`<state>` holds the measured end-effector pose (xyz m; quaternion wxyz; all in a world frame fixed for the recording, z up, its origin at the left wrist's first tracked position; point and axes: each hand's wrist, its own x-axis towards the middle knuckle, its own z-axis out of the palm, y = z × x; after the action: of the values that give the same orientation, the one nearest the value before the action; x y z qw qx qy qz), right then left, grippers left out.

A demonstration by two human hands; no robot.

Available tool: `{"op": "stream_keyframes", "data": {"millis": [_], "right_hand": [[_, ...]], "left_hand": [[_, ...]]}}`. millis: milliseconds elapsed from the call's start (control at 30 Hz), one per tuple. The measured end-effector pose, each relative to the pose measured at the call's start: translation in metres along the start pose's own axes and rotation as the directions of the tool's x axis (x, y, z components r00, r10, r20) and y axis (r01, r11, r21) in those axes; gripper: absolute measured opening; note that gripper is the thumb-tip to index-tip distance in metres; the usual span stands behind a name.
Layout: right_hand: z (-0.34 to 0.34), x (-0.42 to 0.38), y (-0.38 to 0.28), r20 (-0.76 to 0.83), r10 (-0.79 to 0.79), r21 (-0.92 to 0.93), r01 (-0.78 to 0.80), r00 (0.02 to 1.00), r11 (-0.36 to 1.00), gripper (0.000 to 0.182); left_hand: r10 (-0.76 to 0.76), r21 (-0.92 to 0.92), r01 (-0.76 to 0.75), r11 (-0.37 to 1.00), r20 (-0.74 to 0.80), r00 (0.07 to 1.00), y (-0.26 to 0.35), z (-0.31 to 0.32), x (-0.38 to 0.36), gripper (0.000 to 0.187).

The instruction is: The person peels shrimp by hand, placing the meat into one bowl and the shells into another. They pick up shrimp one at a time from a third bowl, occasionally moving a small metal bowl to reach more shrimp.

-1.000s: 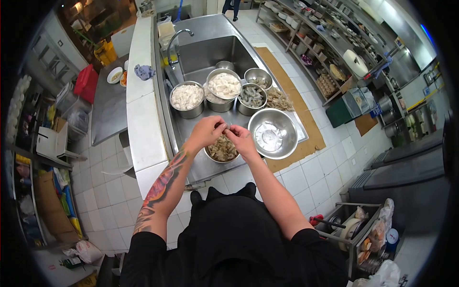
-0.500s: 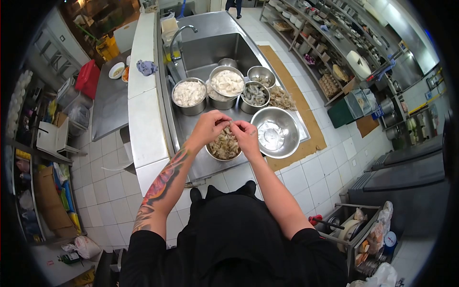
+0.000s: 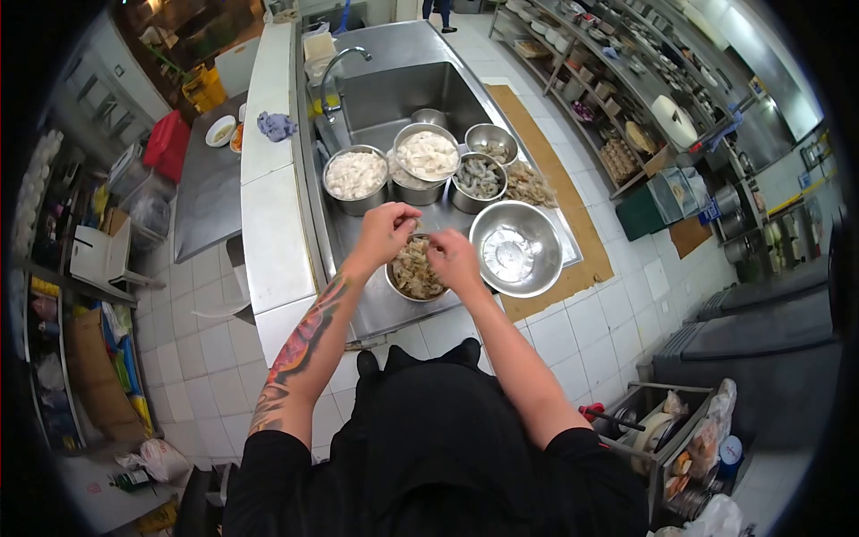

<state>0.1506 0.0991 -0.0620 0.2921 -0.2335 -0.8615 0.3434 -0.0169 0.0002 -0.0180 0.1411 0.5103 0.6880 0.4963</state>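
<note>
Left hand [image 3: 386, 234]: thumb and fingertips pinched on small shrimp [image 3: 416, 225], just above far rim of steel bowl [image 3: 390, 285]; shrimp mostly hidden, so long axis and heading cannot be told. Right hand [image 3: 454, 259]: blurred, fingers bent downward over bowl's right side; whether pinching anything, cannot tell. Hands apart. Bowl upright near counter's front edge, round mouth facing up; shrimp shells [image 3: 417, 272] inside lie at mixed angles. Wide basin [image 3: 516, 251] just right; pot of pale peeled shrimp [image 3: 355, 175] beyond left hand.
</note>
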Motion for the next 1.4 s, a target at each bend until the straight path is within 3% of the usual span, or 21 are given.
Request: {"op": "stream_keyframes", "data": {"millis": [67,100,167,233,367,433,533,667,733,767,833,867,900,933,967,1033,1067,1133,1267,1333,1400], "right_hand": [[0.009,-0.009,0.025,0.057,0.012,-0.097,-0.006,0.998,0.995,0.024],[0.009,-0.006,0.023,0.123,0.025,-0.192,-0.001,0.992,0.981,0.028],[0.010,-0.003,0.022,0.059,0.018,-0.137,-0.010,0.998,0.990,0.029],[0.007,0.005,0.003,0.058,0.283,0.338,-0.285,0.957,0.897,0.031],[0.009,0.014,-0.005,0.092,0.221,0.383,-0.239,0.971,0.892,0.031],[0.007,0.016,-0.015,0.004,0.210,0.320,-0.201,0.978,0.926,0.026],[0.003,0.017,-0.023,-0.009,0.200,0.239,-0.192,0.980,0.952,0.023],[0.009,0.014,-0.008,0.052,0.239,0.295,-0.243,0.970,0.924,0.024],[0.008,0.014,-0.003,0.191,0.346,0.646,-0.383,0.919,0.660,0.023],[0.006,0.014,0.000,0.193,0.344,0.644,-0.383,0.919,0.662,0.023],[0.000,0.015,0.000,0.271,0.385,0.784,-0.434,0.882,0.444,0.023],[-0.001,0.016,-0.002,0.273,0.383,0.783,-0.435,0.883,0.445,0.023],[-0.003,0.017,-0.004,0.238,0.368,0.716,-0.418,0.899,0.558,0.023],[-0.006,0.017,-0.006,0.204,0.351,0.636,-0.396,0.914,0.662,0.024],[-0.008,0.017,-0.010,0.202,0.354,0.636,-0.398,0.913,0.662,0.024],[-0.010,0.019,-0.019,0.072,0.214,0.284,-0.226,0.974,0.932,0.024],[-0.013,0.019,-0.024,0.069,0.215,0.284,-0.226,0.974,0.932,0.024],[-0.018,0.021,-0.034,0.065,0.166,0.107,-0.172,0.984,0.979,0.024],[-0.009,0.018,-0.020,-0.003,0.150,0.239,-0.145,0.989,0.960,0.023],[-0.016,0.017,-0.027,0.046,0.289,0.411,-0.282,0.956,0.867,0.021],[-0.015,0.017,-0.024,0.064,0.302,0.481,-0.295,0.951,0.826,0.021]], "left_hand": [[-0.216,-0.043,0.220,0.975,0.084,0.973,0.005,-0.006,0.001,0.020],[-0.211,-0.038,0.214,0.976,0.084,0.974,0.003,-0.009,0.003,0.020],[-0.252,-0.041,0.259,0.965,0.132,0.959,-0.005,-0.006,-0.001,0.021],[-0.258,-0.041,0.265,0.963,0.136,0.957,-0.003,-0.005,-0.002,0.021],[-0.321,-0.133,0.343,0.930,0.164,0.933,0.008,-0.001,0.002,0.020],[-0.320,-0.130,0.339,0.932,0.150,0.936,0.010,0.000,0.002,0.019],[-0.312,-0.114,0.328,0.938,0.134,0.940,0.004,0.002,0.000,0.020],[-0.300,-0.095,0.322,0.942,0.188,0.935,0.014,-0.003,-0.001,0.021],[-0.304,-0.195,0.350,0.916,0.230,0.924,0.005,-0.003,0.001,0.020],[-0.302,-0.288,0.378,0.880,0.275,0.913,0.001,-0.003,0.002,0.019],[-0.306,-0.338,0.390,0.857,0.275,0.911,0.001,-0.004,0.003,0.019],[-0.309,-0.385,0.401,0.831,0.279,0.909,0.001,-0.004,0.003,0.018],[-0.310,-0.385,0.401,0.831,0.278,0.909,0.001,-0.004,0.002,0.018],[-0.315,-0.309,0.383,0.870,0.250,0.916,0.001,-0.003,0.002,0.018],[-0.316,-0.229,0.365,0.902,0.224,0.922,0.002,-0.001,0.001,0.018],[-0.295,-0.212,0.339,0.917,0.212,0.932,0.015,-0.002,-0.001,0.018],[-0.275,-0.194,0.312,0.930,0.194,0.942,0.019,-0.003,-0.001,0.018],[-0.240,-0.185,0.273,0.944,0.181,0.954,0.013,0.000,-0.003,0.018],[-0.191,-0.155,0.215,0.964,0.154,0.969,0.015,-0.001,-0.004,0.018],[-0.187,-0.160,0.212,0.964,0.158,0.970,0.022,-0.004,-0.004,0.018],[-0.182,-0.165,0.208,0.964,0.162,0.970,0.024,-0.004,-0.004,0.018]]}}
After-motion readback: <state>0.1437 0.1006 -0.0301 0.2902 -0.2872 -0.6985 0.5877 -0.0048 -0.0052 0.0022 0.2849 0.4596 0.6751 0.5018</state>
